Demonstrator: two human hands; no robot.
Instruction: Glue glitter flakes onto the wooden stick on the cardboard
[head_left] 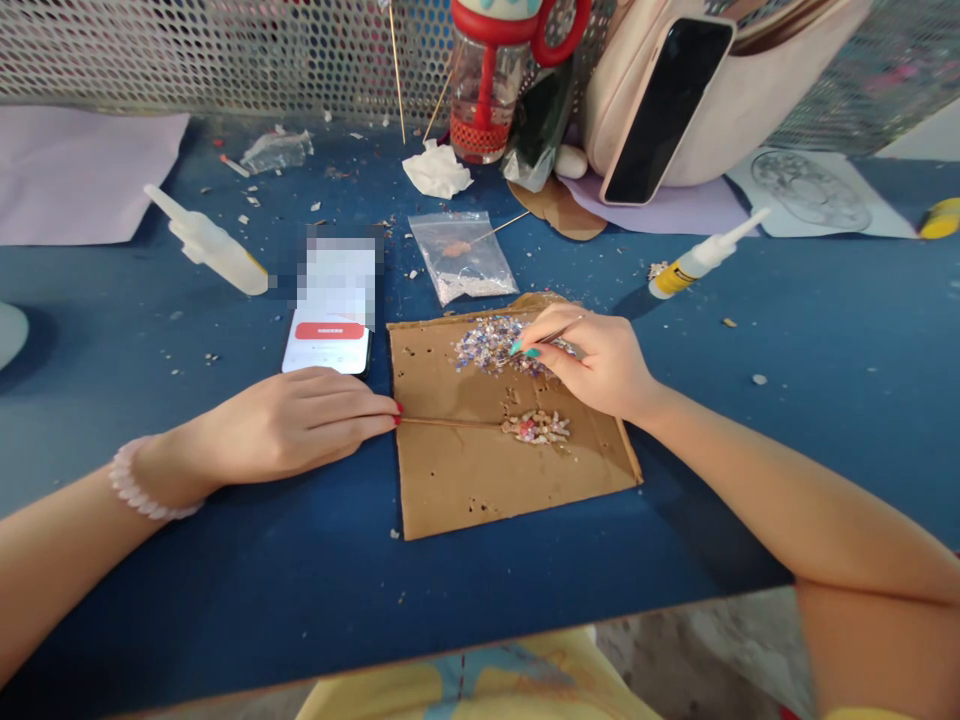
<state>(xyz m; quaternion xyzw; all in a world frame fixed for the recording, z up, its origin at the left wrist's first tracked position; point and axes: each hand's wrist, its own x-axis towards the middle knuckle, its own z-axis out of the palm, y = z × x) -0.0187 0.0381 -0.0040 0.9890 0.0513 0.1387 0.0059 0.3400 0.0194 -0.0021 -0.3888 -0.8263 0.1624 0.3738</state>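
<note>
My left hand (300,425) rests on the table, its fingertips pinching the end of a thin wooden stick (450,422). At the stick's far end, on a cardboard piece (450,490), lies a small figure covered in glittery bits (536,427). Above it, a heap of multicoloured sequin-like chips (484,345) is spread over the cardboard. My right hand (600,360) is over this heap, closed on slim metal tweezers (559,330) that reach down into the chips. The tweezers' tips are hard to make out among them.
A lit phone (330,310) lies beyond my left hand. Two glue bottles (217,250) flank the work, the other glue bottle (690,265) standing at right. Behind the cardboard is a clear bag of white bits (469,260). A red-lidded cup (484,90), crumpled tissue (437,170), handbag (780,100) and dark-screened phone (667,110) stand farther back.
</note>
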